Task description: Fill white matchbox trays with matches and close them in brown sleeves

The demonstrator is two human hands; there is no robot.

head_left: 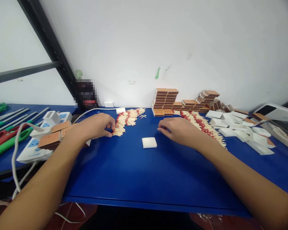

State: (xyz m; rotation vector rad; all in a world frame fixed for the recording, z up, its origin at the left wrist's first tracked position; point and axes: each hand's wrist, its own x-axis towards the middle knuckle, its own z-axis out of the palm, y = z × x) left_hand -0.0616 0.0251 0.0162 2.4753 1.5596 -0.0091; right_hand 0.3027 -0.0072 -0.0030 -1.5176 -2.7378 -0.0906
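Blue tabletop (124,172), white wall (134,41) behind. White box (149,142): small, plain, rectangular, lying flat between the hands and slightly nearer the viewer. Left matches (120,124): pale sticks, red heads, loosely fanned on the tabletop. Left hand (99,124) at their edge; fingers curled, gap to thumb visible; cannot tell whether they grip a match. Right hand (177,128) beside right matches (203,125), a long slanting spread banded red; fingers loosely bent, parted.
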